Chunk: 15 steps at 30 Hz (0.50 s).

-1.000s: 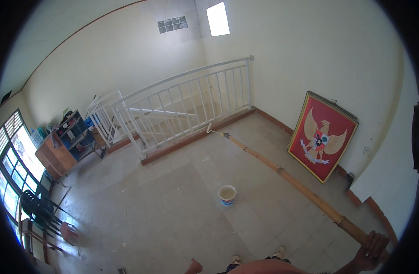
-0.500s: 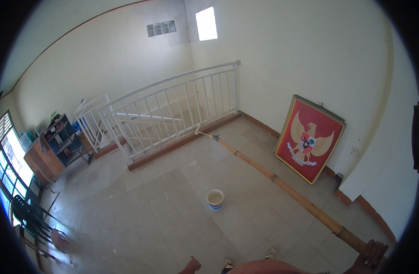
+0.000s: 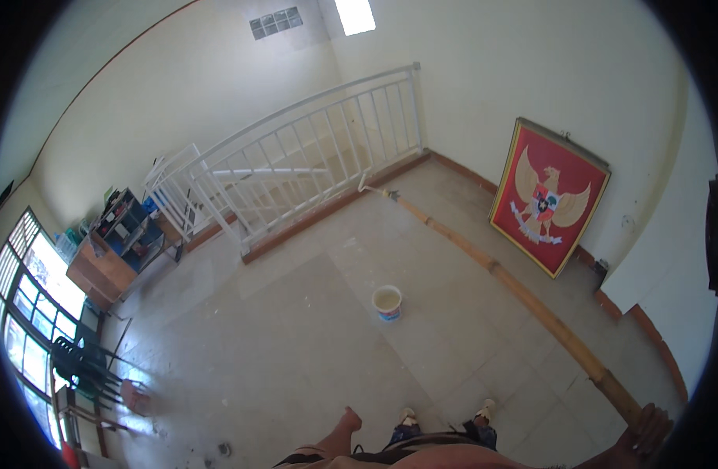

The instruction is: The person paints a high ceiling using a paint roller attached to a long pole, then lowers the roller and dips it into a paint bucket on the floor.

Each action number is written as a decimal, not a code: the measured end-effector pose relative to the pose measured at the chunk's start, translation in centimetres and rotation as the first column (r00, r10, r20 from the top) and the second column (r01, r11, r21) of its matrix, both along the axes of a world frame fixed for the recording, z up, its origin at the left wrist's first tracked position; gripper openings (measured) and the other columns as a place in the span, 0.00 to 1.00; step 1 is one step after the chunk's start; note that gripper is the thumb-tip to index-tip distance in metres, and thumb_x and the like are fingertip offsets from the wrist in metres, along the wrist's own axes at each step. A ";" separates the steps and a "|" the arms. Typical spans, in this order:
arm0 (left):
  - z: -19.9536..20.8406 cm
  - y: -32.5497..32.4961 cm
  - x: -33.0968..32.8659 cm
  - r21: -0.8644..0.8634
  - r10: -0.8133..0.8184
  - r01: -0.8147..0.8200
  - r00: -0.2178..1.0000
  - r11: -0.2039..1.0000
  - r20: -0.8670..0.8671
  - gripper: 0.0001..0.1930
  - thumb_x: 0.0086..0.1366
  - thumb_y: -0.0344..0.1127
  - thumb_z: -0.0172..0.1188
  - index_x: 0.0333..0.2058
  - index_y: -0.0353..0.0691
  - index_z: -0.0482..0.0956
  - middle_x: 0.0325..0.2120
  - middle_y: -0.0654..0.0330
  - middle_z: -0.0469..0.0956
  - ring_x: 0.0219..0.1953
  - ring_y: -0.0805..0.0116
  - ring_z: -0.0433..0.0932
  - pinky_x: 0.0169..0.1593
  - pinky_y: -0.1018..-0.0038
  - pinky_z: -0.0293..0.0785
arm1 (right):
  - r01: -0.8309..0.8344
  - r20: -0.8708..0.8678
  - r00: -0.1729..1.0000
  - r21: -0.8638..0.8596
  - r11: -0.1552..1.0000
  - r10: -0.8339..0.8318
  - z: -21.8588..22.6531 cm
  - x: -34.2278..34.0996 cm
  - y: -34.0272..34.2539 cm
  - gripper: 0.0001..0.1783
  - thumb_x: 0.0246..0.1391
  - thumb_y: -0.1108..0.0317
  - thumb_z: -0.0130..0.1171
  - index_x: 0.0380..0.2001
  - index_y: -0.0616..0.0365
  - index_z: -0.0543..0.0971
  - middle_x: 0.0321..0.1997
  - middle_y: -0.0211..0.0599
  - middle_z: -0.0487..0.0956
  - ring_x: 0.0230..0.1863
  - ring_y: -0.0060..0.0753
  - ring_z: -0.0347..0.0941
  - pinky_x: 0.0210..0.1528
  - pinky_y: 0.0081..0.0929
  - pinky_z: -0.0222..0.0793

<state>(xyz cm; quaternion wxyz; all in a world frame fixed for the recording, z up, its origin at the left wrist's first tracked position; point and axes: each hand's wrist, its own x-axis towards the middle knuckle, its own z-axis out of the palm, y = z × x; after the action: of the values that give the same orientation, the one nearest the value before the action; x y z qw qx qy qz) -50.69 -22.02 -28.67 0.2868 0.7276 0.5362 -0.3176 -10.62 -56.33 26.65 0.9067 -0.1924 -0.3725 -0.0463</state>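
My right hand (image 3: 650, 430) is wrapped round the thick near end of a long bamboo pole (image 3: 523, 301) at the lower right. The pole slants away to the far middle, where a paint roller (image 3: 364, 184) is fastened to its tip, close to the foot of the railing. My left hand (image 3: 350, 420) hangs low in front of me, curled, with nothing visible in it. A small white bucket (image 3: 387, 300) of pale liquid, probably paint, stands on the tiled floor left of the pole.
A white metal railing (image 3: 312, 148) guards a stairwell. A framed red picture with a golden eagle (image 3: 543, 195) leans against the right wall. At left are a cluttered wooden cabinet (image 3: 113, 262), stacked green chairs (image 3: 81, 363) and barred windows (image 3: 34, 297).
The view has tilted down, so the scene sits higher and slightly further right, and more of my left arm and feet shows. My right hand still grips the pole.
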 end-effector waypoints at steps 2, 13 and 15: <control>0.5 -1.9 -0.2 0.119 0.365 -0.386 0.916 0.915 0.166 0.27 0.60 0.33 0.42 0.52 0.11 0.60 0.46 0.34 0.73 0.52 0.41 0.72 0.62 0.49 0.56 | 0.001 0.059 0.998 0.027 1.000 -0.003 -0.5 2.1 -0.7 0.12 0.45 0.61 0.51 0.12 0.49 0.67 0.09 0.24 0.61 0.13 0.22 0.53 0.24 0.28 0.54; 5.5 -7.6 11.2 -0.013 0.295 -0.296 0.947 0.955 0.130 0.36 0.58 0.39 0.52 0.60 0.22 0.53 0.63 0.37 0.51 0.66 0.48 0.53 0.67 0.65 0.53 | -0.135 -0.006 0.991 -0.047 0.990 0.135 -3.2 16.6 -10.2 0.16 0.39 0.68 0.52 0.11 0.43 0.56 0.08 0.20 0.53 0.18 0.21 0.51 0.36 0.24 0.53; 6.8 -8.8 15.6 0.293 0.149 -0.265 0.919 0.919 0.365 0.31 0.55 0.38 0.60 0.54 0.28 0.61 0.50 0.37 0.69 0.53 0.42 0.69 0.55 0.60 0.69 | -0.145 -0.013 0.989 -0.054 0.988 0.145 -3.6 18.4 -11.8 0.16 0.38 0.68 0.52 0.11 0.42 0.55 0.08 0.19 0.52 0.18 0.20 0.50 0.36 0.24 0.52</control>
<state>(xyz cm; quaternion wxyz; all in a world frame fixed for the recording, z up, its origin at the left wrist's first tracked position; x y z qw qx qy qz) -35.10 -30.83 -21.84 0.2778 0.7472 0.6007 -0.0603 7.77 -68.12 23.10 0.9037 -0.1896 -0.3826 0.0308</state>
